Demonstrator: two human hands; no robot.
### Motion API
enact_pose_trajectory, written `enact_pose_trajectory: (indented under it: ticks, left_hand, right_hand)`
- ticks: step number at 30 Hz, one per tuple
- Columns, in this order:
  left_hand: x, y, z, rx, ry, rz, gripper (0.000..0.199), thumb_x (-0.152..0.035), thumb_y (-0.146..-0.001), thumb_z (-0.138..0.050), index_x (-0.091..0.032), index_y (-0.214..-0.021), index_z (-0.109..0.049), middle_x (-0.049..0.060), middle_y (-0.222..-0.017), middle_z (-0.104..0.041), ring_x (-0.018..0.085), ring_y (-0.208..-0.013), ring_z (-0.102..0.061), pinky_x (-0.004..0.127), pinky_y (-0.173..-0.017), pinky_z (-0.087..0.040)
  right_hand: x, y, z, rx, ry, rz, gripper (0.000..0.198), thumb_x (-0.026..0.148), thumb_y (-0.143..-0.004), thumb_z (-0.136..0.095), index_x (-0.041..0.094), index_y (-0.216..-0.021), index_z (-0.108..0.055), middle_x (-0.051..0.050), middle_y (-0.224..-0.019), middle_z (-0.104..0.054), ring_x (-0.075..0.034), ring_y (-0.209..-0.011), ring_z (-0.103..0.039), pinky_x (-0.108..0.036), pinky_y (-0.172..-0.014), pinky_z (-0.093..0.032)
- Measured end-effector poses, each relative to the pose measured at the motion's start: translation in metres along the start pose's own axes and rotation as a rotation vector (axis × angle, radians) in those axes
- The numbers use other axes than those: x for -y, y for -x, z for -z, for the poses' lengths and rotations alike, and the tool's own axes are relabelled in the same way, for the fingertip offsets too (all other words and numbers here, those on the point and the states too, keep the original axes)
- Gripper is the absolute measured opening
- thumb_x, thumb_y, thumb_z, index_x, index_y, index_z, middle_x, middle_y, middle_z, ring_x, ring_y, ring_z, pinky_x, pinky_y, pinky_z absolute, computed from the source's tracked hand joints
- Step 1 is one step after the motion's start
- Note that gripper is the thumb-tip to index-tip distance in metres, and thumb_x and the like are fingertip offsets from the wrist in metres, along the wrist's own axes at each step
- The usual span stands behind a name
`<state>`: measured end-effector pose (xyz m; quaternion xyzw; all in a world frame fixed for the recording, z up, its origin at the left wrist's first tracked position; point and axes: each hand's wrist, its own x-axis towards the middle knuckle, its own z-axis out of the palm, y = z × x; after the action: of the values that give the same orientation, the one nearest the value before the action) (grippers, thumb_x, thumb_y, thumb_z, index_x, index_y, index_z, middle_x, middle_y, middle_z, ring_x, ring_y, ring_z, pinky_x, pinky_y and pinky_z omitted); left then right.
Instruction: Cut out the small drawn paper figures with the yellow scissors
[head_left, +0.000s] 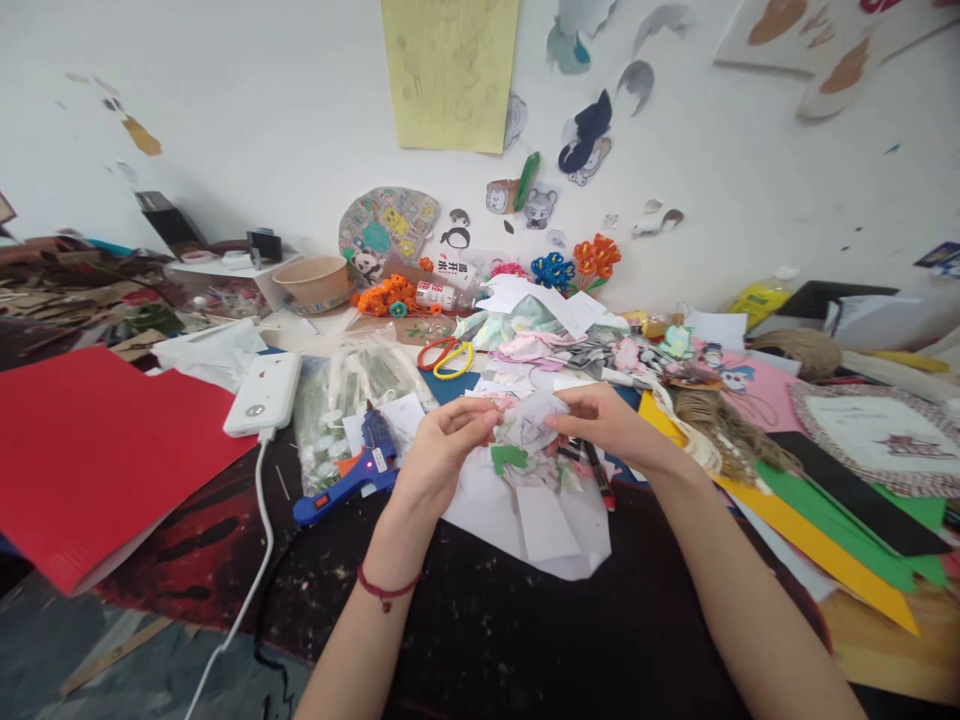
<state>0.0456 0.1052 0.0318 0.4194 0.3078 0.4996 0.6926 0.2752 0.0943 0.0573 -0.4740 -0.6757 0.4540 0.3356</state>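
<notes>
The right hand [604,420] pinches a whitish cut-out [531,422] at its nine o'clock, thumb and fingertips nearly together, likely to steady the flimsy piece; the left hand [442,440] curls close, whether gripping I can't tell; the glue gun [351,488] lies at its eight o'clock, seemingly within easy reach

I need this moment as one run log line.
left hand: beside whitish paper piece, grip unclear | right hand: holds it | blue glue gun: left of hands
</notes>
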Motion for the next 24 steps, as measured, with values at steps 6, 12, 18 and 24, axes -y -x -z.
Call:
enact_pose_trajectory:
  ticks: [6,12,18,24]
  left_hand:
    - [-0.0033,-0.0007,0.0027,-0.102,0.047,-0.135,0.03,-0.031,-0.065,-0.089,-0.015,-0.085,-0.074,0.001,-0.074,-0.071,0.005,-0.057,-0.055,0.019,-0.06,-0.044]
    - [-0.0072,0.0026,0.0028,-0.258,-0.005,-0.362,0.029,-0.039,-0.074,-0.083,-0.019,-0.092,-0.07,-0.002,-0.073,-0.069,0.006,-0.057,-0.052,0.02,-0.059,-0.041]
    - [-0.0029,0.0078,-0.0009,-0.323,-0.864,-0.392,0.014,-0.03,-0.09,-0.063,-0.022,-0.097,-0.071,-0.005,-0.052,-0.059,0.013,-0.053,-0.052,0.026,-0.064,-0.04]
    - [0.0001,0.0035,-0.006,-0.091,-0.906,-0.381,0.025,-0.035,-0.095,-0.055,-0.021,-0.103,-0.075,0.005,-0.096,-0.077,0.019,-0.084,-0.067,0.029,-0.077,-0.045]
  right_hand:
    - [0.0032,0.0036,0.0023,-0.105,-0.002,0.074,0.024,0.04,-0.084,-0.072,0.017,-0.078,-0.073,-0.002,-0.074,-0.069,-0.017,-0.068,-0.068,-0.027,-0.063,-0.053]
    - [0.0027,0.0031,0.0049,-0.13,0.034,0.061,0.026,0.041,-0.083,-0.071,0.016,-0.075,-0.071,-0.002,-0.072,-0.068,-0.017,-0.065,-0.064,-0.028,-0.061,-0.051]
    - [-0.0015,0.002,0.0081,-0.068,0.158,0.068,0.031,0.043,-0.082,-0.07,0.017,-0.067,-0.064,0.001,-0.063,-0.058,-0.014,-0.059,-0.054,-0.026,-0.053,-0.042]
    - [-0.0015,-0.0002,0.0061,0.034,0.252,0.06,0.025,0.033,-0.083,-0.065,0.017,-0.064,-0.061,0.002,-0.058,-0.05,-0.011,-0.054,-0.049,-0.024,-0.048,-0.035]
